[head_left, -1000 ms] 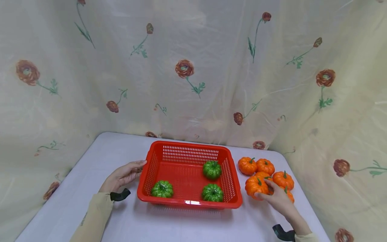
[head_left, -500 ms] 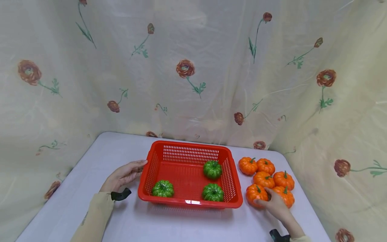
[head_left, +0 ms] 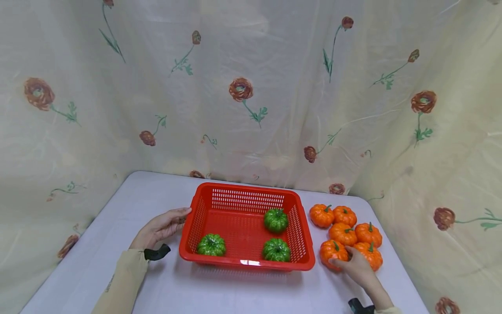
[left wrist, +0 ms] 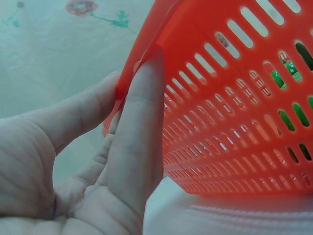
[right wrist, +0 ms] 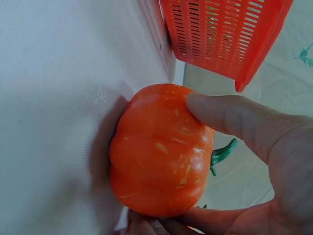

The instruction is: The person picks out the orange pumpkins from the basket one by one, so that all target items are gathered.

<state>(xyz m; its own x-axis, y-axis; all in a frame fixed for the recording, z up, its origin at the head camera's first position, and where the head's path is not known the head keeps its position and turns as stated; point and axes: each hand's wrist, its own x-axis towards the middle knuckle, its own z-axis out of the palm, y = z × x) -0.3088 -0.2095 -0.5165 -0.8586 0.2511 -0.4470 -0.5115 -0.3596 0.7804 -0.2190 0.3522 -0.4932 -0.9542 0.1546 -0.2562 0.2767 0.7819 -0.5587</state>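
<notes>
My left hand [head_left: 161, 227] pinches the left rim of a red plastic basket [head_left: 247, 263], thumb on one side of the rim and fingers under it, as the left wrist view shows. Three green pumpkins sit in the basket: one front left [head_left: 211, 245], one back right [head_left: 276, 220], one front right [head_left: 276, 250]. My right hand [head_left: 358, 267] grips a small orange pumpkin [right wrist: 161, 152] with a green stem, thumb on one side and fingers on the other. That pumpkin rests on the table, to the right of the basket.
Several more orange pumpkins [head_left: 343, 234] lie close together behind and beside the gripped one. A white-covered table [head_left: 157, 288] carries everything. Floral curtains [head_left: 274, 109] hang behind the table and along both sides.
The right hand has lowered the orange pumpkin slightly toward the front, onto the table, uncovering the pumpkins behind it. The left hand and basket have stayed put.
</notes>
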